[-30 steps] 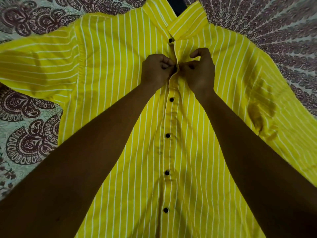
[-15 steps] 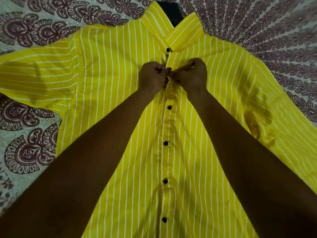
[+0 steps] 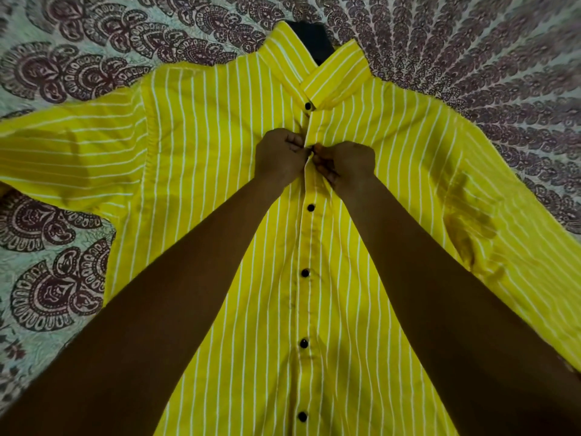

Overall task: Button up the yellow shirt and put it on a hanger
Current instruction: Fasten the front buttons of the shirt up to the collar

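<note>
Your left hand and right hand each pinch a front edge of the yellow shirt, knuckles nearly touching. A black button sits just above your grip and four more run below it. All around, the shirt lies spread on a paisley-printed cloth.

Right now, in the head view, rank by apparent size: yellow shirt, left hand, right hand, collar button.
1. yellow shirt
2. left hand and right hand: they look alike, so not ranked
3. collar button
</note>
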Demonstrator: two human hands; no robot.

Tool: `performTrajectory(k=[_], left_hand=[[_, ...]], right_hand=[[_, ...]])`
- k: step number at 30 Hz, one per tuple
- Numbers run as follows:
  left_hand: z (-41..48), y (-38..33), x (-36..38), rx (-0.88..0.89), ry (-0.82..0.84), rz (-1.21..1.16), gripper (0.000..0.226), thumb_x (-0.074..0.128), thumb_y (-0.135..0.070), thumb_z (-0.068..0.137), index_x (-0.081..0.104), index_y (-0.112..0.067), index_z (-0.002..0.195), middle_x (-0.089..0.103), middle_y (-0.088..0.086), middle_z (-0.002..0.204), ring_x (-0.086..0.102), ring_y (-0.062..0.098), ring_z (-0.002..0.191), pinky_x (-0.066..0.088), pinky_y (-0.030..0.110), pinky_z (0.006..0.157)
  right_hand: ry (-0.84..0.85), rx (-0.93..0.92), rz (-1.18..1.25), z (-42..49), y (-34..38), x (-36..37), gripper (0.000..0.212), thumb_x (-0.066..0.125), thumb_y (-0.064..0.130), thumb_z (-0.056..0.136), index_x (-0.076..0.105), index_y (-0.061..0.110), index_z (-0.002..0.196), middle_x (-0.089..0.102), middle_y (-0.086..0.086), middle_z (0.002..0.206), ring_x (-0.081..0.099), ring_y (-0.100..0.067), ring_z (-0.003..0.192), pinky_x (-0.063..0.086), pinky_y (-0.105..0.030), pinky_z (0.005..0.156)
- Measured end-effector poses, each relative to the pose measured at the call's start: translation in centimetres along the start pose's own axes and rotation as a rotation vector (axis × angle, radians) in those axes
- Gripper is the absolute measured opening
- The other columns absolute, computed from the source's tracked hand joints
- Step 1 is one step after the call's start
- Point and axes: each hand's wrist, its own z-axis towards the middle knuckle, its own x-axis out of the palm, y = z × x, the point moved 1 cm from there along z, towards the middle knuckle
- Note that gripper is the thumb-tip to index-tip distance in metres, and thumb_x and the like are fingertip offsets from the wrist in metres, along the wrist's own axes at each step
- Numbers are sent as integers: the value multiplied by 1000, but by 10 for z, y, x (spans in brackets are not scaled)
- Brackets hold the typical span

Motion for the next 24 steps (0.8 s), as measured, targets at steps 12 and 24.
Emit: performTrajectory(k=[12, 24], left_hand=[[-4, 2, -16, 260, -193, 253, 11, 67, -17, 78, 61, -10, 84, 60, -5, 68, 61, 15, 72, 44, 26, 64], [45, -32, -20, 446, -68, 457, 24, 52, -13, 85, 68, -14, 104, 68, 9, 108, 61, 25, 103, 44, 36, 90]], right_hand=[[-257, -534, -565, 8, 0, -21, 35, 74, 13, 66, 44, 30, 63, 64, 1, 72, 66, -20, 73, 50, -32, 69], [-205, -633, -1057, 27, 56, 24, 30, 72, 35, 71, 65, 11, 87, 69, -7, 98, 65, -21, 93, 44, -27, 70]])
